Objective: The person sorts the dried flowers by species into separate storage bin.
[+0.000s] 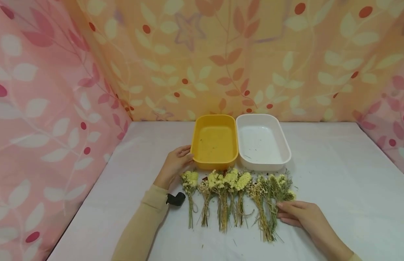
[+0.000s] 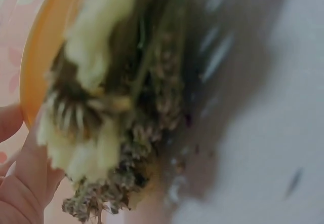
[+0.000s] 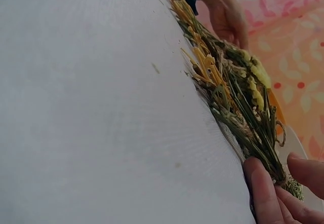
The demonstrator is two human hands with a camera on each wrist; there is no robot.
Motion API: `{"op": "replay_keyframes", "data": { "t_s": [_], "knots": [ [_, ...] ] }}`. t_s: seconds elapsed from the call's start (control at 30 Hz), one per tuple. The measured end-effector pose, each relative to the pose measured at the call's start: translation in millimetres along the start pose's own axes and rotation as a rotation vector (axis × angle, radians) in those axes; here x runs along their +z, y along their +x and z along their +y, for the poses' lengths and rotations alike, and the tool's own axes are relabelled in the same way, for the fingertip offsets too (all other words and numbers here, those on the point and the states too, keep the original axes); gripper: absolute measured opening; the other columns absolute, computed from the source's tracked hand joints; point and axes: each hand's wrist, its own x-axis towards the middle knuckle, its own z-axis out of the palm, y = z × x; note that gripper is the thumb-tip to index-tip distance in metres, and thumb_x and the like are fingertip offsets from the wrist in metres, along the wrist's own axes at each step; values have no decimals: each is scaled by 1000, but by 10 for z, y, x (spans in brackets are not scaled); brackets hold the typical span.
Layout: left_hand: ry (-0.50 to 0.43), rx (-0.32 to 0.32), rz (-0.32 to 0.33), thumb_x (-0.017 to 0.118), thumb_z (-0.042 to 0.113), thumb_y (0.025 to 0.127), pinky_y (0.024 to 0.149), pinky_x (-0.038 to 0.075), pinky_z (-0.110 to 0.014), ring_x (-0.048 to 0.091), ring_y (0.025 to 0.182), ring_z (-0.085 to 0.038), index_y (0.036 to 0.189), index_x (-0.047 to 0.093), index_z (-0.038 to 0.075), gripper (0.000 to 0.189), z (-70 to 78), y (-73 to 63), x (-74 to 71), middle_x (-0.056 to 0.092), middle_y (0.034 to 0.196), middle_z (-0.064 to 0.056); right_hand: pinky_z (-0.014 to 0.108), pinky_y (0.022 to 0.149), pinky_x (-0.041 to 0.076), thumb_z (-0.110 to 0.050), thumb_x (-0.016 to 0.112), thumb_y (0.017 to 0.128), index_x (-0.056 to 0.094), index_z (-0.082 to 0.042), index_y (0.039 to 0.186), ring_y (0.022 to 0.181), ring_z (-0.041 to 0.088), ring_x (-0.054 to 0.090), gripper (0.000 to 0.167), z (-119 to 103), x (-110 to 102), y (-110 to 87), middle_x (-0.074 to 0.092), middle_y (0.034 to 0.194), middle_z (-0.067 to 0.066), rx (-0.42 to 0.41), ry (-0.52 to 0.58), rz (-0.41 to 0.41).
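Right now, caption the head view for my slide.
Left hand at a yellow rectangular tub beside a white rectangular tub, right hand at the rightmost of several pale dried-flower bunches.

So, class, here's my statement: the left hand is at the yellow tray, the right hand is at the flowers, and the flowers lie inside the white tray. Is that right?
Not quite: the flowers lie on the table, in front of the trays, not inside the white tray, as the head view shows. The rest stands.
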Motion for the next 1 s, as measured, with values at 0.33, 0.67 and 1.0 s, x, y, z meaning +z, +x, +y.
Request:
{"op": "replay_keyframes", "data": {
  "t_s": [0.33, 0.67, 1.0],
  "knots": [
    [-25, 16, -18, 59, 7, 100, 102, 55, -40, 58, 128, -38, 149, 44, 1, 52, -25, -17, -1, 48, 150, -21, 28, 83, 63, -26, 73, 92, 66, 8, 121, 86, 12, 75, 45, -14, 29, 42, 77, 99, 0, -5, 7, 26],
    [-62, -2, -23, 58, 5, 100, 102, 56, -41, 56, 128, -41, 150, 42, 1, 52, -5, 7, -17, 47, 152, -19, 26, 84, 62, -24, 73, 92, 74, -5, 111, 85, 9, 75, 27, -23, 0, 51, 75, 94, -10, -29, 100, 46],
    [-42, -22, -12, 60, 6, 99, 99, 58, -33, 57, 130, -35, 149, 45, 6, 52, 4, 13, 1, 49, 151, -16, 26, 83, 63, -23, 73, 92, 76, -14, 107, 85, 8, 74, 18, -22, -55, 10, 72, 93, -13, -67, 126, 85]
  ]
}}
